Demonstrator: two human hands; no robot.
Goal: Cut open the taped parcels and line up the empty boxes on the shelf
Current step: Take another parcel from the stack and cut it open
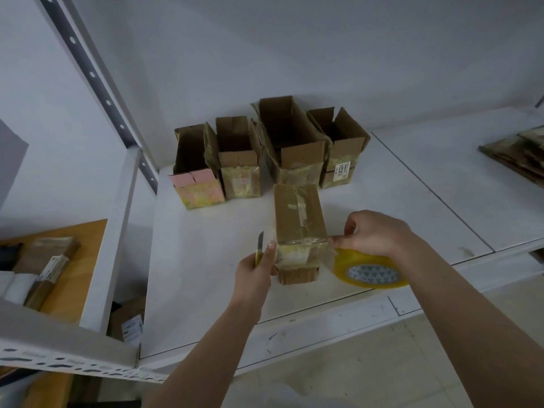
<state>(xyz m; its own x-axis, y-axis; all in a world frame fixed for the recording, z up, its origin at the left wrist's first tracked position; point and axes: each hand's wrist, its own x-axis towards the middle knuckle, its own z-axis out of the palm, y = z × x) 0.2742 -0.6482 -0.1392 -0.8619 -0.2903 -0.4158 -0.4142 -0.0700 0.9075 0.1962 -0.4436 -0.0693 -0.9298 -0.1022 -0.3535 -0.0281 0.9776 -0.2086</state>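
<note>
A closed, tape-wrapped cardboard parcel lies on the white shelf near its front edge. My left hand grips a yellow-handled knife, blade pointing up, and its fingers touch the parcel's left near corner. My right hand pinches a strip of clear tape at the parcel's right near corner. The strip leads down to a yellow tape roll under that hand. Behind the parcel, several opened empty boxes stand in a row against the wall.
A grey slotted upright rises at the shelf's left back corner. Flattened cardboard lies on the shelf at far right. To the left, a lower wooden surface carries a flat taped parcel. A small box sits below the shelf.
</note>
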